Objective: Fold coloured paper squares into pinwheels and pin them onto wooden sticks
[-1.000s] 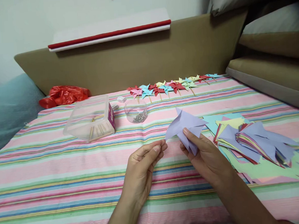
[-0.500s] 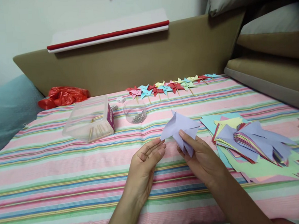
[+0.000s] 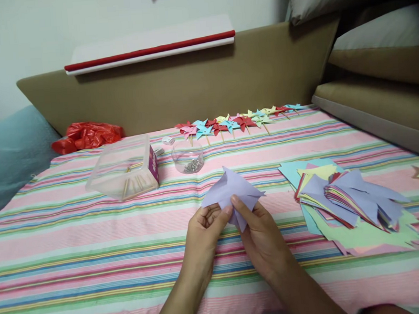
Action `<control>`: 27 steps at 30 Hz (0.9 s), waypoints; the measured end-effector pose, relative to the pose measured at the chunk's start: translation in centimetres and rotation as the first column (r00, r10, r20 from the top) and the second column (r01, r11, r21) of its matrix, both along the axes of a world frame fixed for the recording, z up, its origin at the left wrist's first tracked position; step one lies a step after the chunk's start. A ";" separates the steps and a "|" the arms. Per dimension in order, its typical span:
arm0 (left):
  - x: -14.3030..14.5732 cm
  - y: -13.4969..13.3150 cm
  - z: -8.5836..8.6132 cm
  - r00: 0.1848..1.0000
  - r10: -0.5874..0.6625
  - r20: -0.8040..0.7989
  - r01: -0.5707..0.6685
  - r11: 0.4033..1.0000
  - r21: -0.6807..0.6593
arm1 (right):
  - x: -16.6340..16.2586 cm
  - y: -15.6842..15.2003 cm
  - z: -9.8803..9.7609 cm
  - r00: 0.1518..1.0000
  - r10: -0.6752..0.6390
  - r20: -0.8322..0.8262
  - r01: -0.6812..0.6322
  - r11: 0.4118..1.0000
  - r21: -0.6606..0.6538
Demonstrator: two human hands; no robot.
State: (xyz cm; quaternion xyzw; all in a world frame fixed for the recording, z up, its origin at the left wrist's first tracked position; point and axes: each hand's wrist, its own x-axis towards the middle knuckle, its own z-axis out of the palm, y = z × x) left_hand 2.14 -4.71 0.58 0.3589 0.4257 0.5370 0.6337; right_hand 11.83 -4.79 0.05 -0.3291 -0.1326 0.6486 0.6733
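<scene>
A lilac paper pinwheel piece (image 3: 229, 189), cut and partly folded, is held up over the striped cloth between both hands. My left hand (image 3: 205, 231) pinches its lower left side, thumb on top and fingers curled beneath. My right hand (image 3: 261, 234) grips the lower right, its thumb pressed near the middle of the paper. Right of my hands lies a stack of cut colored papers (image 3: 352, 199), with lilac sheets on top. Beyond the held paper stands a clear round container (image 3: 188, 158) of small metal pins.
A clear plastic box (image 3: 121, 175) with wooden sticks stands at the left. Behind it are a red plastic bag (image 3: 88, 135) and a small white box (image 3: 168, 140). Finished pinwheels on sticks (image 3: 230, 125) line the back. Cushions (image 3: 380, 87) are piled at the right.
My right hand has brought the lilac paper left and slightly down. My left hand, which was beside the paper with its fingers apart, now pinches its left side.
</scene>
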 end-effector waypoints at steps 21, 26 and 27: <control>-0.9 0.8 -0.5 0.974 0.216 0.065 -0.212 0.975 -0.063 | 2.2 -0.3 -0.7 0.772 -0.216 0.598 0.138 0.975 0.174; -1.2 0.9 -0.3 0.964 0.242 0.110 -0.233 0.968 -0.093 | 2.9 -0.7 -1.0 0.147 -0.473 0.869 -0.128 0.862 0.491; -1.3 1.0 -0.3 0.964 0.238 0.120 -0.228 0.969 -0.096 | 2.9 -0.9 -1.0 0.100 -0.478 0.873 -0.184 0.853 0.488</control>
